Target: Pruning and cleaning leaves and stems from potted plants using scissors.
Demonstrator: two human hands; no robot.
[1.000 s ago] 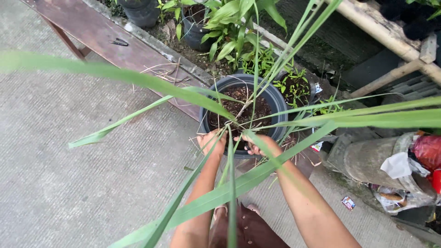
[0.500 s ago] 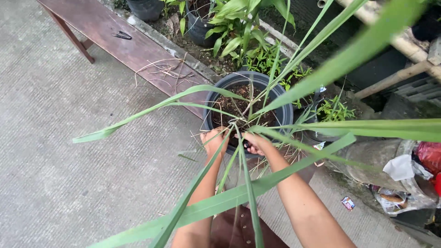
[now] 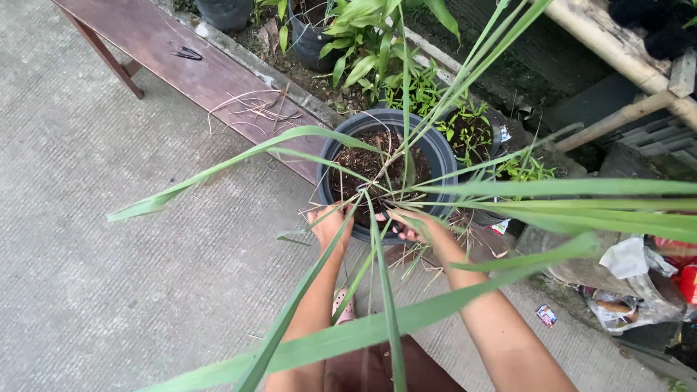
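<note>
Long leaves (image 3: 377,334) cross both hands; fingers (image 3: 404,231) partly hidden. Small dark tool (image 3: 188,53) on desk (image 3: 145,36) too small to identify.

both my hands, left hand (image 3: 328,226) and right hand (image 3: 411,225), rest on the black pot's (image 3: 443,156) near rim; the long leaves (image 3: 377,334) hide my fingers, perhaps gripping.

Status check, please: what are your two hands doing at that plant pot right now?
Left hand on near rim of black pot. Right hand there too, grip unclear. Long green leaves cross over both arms.
</note>
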